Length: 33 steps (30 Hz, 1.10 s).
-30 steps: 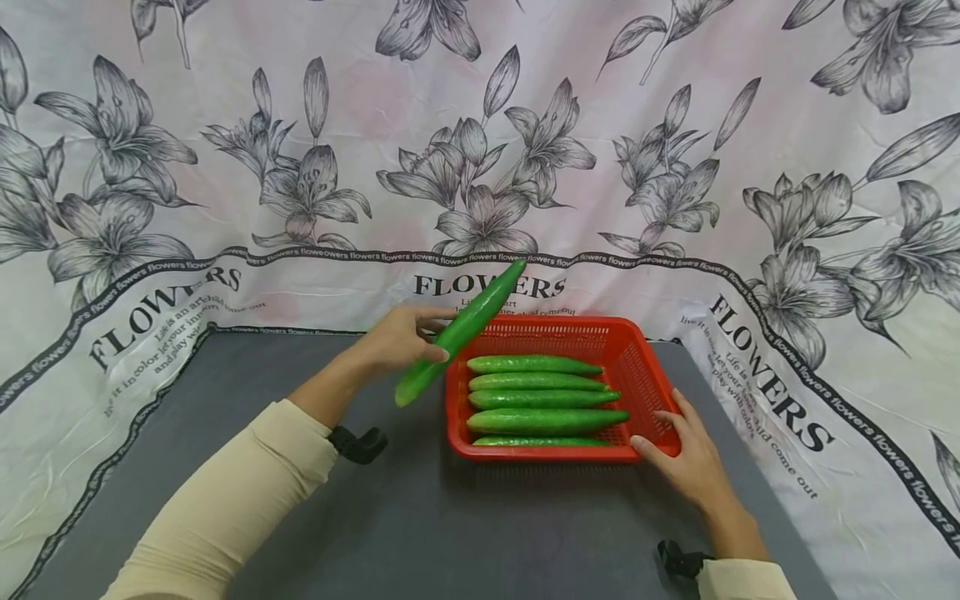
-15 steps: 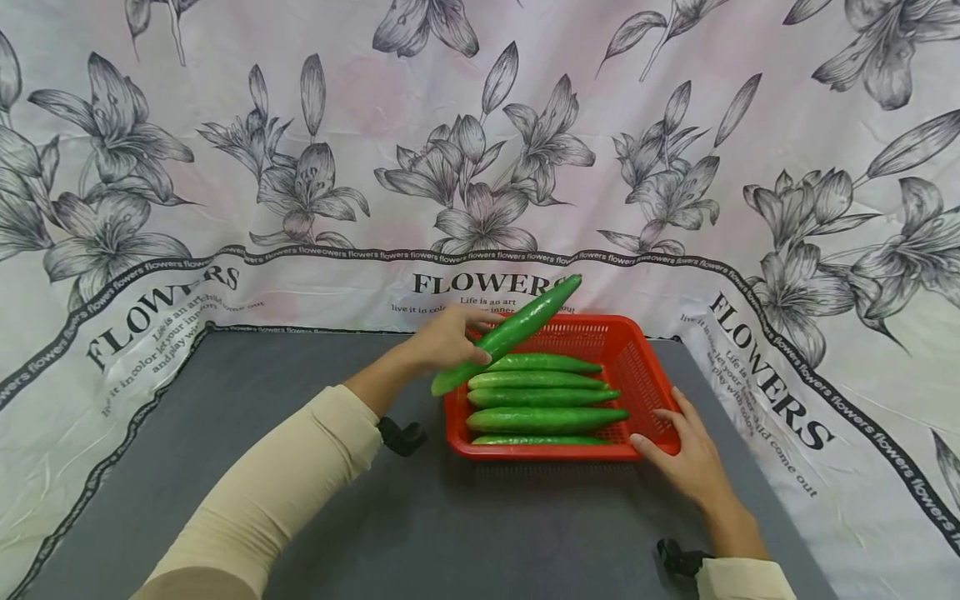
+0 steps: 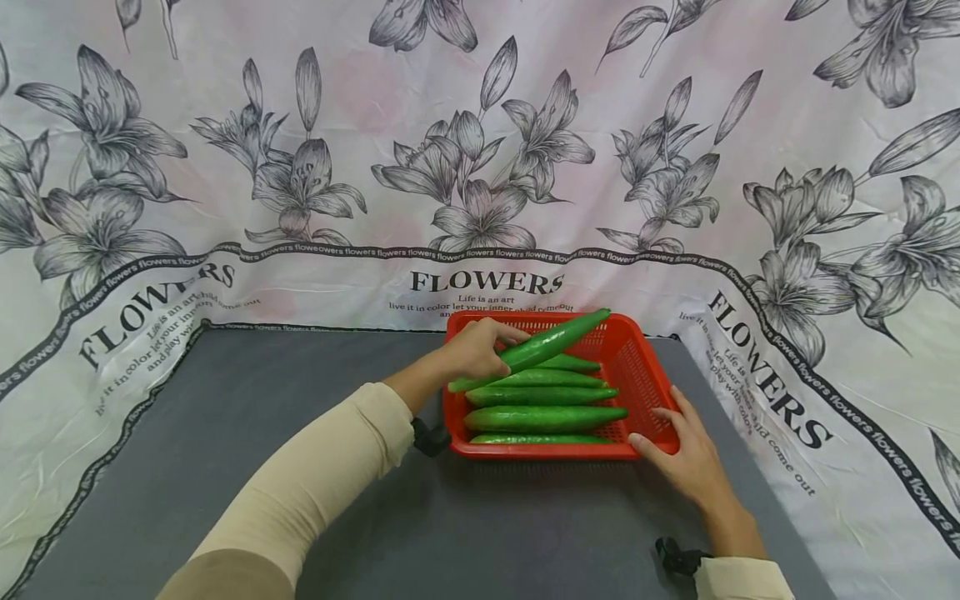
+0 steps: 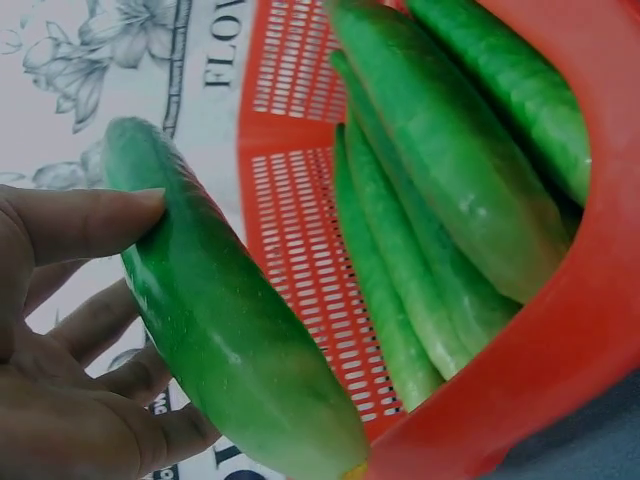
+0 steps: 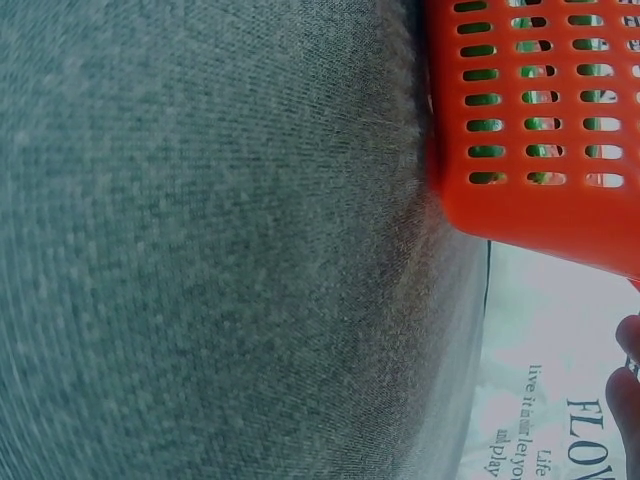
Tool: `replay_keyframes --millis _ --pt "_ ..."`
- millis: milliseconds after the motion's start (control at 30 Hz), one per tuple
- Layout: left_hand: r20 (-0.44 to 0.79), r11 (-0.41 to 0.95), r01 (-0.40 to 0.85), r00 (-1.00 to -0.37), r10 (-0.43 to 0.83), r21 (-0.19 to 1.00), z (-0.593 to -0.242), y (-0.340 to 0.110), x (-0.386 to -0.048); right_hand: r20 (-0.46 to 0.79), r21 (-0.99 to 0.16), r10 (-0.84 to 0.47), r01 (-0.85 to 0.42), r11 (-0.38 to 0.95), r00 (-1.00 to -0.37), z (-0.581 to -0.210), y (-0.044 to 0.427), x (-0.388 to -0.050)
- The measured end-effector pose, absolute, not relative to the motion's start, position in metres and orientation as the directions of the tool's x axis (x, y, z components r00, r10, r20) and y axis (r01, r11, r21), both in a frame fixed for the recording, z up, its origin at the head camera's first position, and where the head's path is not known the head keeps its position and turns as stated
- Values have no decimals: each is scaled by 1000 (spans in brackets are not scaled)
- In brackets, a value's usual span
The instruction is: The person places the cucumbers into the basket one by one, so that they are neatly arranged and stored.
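Note:
My left hand [image 3: 480, 348] holds a long green cucumber [image 3: 555, 342] over the back left part of the red plastic basket [image 3: 547, 452]. This cucumber is tilted, its far end pointing up to the right. In the left wrist view the thumb lies on one side of the held cucumber [image 4: 230, 320] and the other fingers lie behind it. Several cucumbers [image 3: 547, 418] lie side by side in the basket, lengthwise left to right. My right hand [image 3: 693, 462] grips the basket's front right corner by its rim. Only fingertips [image 5: 627, 395] show in the right wrist view.
The basket stands on a grey-covered table [image 3: 540, 525], near its back edge. A white cloth [image 3: 337, 283] printed with flowers and lettering hangs behind and along both sides. Perforated basket wall [image 5: 550, 215] fills the upper right of the right wrist view.
My left hand has moved right with the cucumber, from left of the basket to over it. The cucumber has come lower and tilts less steeply. The right hand and basket stay put.

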<state>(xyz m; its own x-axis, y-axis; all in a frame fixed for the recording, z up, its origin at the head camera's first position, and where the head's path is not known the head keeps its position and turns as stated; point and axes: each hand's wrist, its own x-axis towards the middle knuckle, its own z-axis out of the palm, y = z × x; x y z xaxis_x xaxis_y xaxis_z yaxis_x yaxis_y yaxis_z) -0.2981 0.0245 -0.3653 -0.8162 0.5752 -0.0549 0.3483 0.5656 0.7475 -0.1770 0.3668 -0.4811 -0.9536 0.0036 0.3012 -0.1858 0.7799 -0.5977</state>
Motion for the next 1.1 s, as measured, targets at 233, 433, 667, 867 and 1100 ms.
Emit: replay_keyframes --millis 233,433,667,867,1100 --pt "-88 580 367 -788 609 727 -377 39 -302 305 -601 -1 -193 776 -952 -480 366 -177" --pt "-132 601 365 -771 624 711 -384 49 -304 299 -602 0 -189 776 -954 -479 365 -176" --pt "-161 613 349 -766 622 709 -393 52 -306 307 -595 1 -191 781 -952 -478 365 -177" --pt "-205 618 312 -757 621 721 -400 56 -307 305 -594 1 -190 782 -952 -481 367 -177" --pt "-222 634 329 -743 632 700 -402 59 -309 312 -603 5 -194 774 -950 -481 367 -177"
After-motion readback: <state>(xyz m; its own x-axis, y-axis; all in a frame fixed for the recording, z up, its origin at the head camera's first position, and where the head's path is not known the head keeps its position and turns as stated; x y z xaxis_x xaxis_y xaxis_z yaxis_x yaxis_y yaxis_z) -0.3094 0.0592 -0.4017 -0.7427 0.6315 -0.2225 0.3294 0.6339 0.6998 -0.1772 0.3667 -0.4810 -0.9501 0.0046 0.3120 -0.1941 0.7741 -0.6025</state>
